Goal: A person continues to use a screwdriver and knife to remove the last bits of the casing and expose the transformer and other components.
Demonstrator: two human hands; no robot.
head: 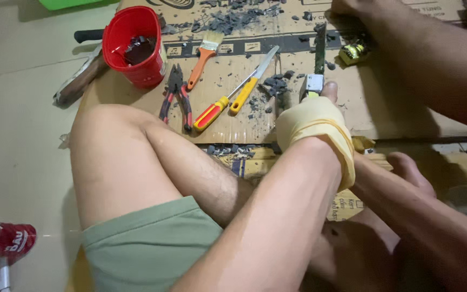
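A narrow green circuit board (320, 51) stands on edge on the cardboard sheet (233, 124). My left hand (314, 121), wrapped in a yellow cloth glove, grips the board's near end, thumb beside a small grey-white component (313, 85). My right hand (352, 11) reaches in from the upper right and closes over the board's far end; its fingers are in shadow. A small yellow-taped coil part (352, 53) lies just right of the board. My bare knee (114, 140) sits left of the gloved hand.
Left of the board lie a yellow-handled blade (252, 81), a red-and-yellow screwdriver (212, 111), pliers (175, 97), an orange-handled paintbrush (204, 51) and a red cup (136, 46). Dark debris (233, 19) litters the cardboard. A wooden-handled tool (79, 81) and a can (1, 240) are on the floor.
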